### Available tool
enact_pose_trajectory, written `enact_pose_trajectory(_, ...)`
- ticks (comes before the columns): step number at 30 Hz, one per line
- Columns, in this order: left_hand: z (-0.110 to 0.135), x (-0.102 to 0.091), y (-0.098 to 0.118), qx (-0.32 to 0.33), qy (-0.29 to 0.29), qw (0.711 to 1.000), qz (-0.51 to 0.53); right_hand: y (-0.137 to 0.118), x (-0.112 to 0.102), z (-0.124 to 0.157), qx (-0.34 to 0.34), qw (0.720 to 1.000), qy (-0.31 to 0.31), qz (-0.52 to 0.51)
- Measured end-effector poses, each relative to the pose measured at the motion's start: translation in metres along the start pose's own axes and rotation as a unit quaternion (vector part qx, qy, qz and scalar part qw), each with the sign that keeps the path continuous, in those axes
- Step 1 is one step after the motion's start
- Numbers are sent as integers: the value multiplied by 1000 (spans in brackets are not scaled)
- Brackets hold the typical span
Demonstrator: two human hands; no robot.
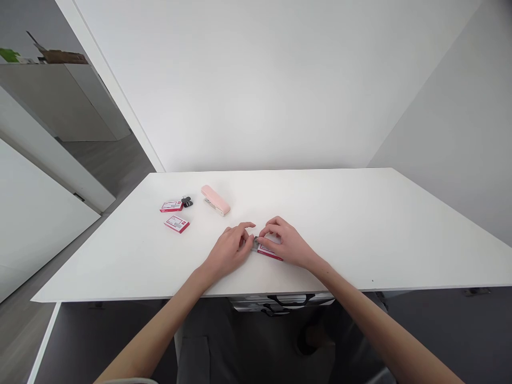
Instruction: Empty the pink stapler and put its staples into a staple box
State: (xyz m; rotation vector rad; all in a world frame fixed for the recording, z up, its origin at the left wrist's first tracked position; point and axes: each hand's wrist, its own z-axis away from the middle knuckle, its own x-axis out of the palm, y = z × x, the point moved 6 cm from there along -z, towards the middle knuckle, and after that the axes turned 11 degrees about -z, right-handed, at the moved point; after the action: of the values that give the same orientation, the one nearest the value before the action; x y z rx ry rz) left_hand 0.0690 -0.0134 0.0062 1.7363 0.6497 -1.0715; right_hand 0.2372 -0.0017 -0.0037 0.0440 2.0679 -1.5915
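Observation:
A small red-and-white box [270, 253] lies near the table's front edge, with a grey part [255, 244] showing at its left end. My left hand [232, 248] rests beside that end, thumb and bent fingers closed against the grey part and the index finger stretched over it. Over the box arches my right hand [287, 242], its thumb and index finger bent together at the grey part. Fingertips hide much of the box, and I cannot tell exactly what they pinch. A pink stapler [216, 200] lies farther back, left of my hands.
Two more red-and-white boxes, one farther back [172, 206] and one nearer [176, 224], lie on the left of the white table [340, 213]. Small black pieces [186, 201] touch or nearly touch the farther box. Behind the table rises a white wall [256, 85]; drawers [280, 302] sit below its front edge.

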Motion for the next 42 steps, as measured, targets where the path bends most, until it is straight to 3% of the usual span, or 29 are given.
enact_pose_trajectory(5,0,0,1,3,3,1000,-10,0,5,-5,18,999,-44,19)
enact_pose_trajectory(9,0,-1,1,5,5,1000,-11,-2,0,-4,15,1000,-23,8)
enact_pose_trajectory(16,0,0,1,1,-5,1000,6,-4,-15,33,-19,997,-60,48)
enact_pose_trajectory(21,-1,2,-1,8,-5,1000,-2,2,-20,49,-51,994,-32,88)
enact_pose_trajectory(28,-2,3,-1,21,-3,1000,-9,1,-19,49,-69,994,-17,84)
enact_pose_trajectory(42,-5,-1,2,-6,-25,997,72,5,-22,50,-27,999,-31,31)
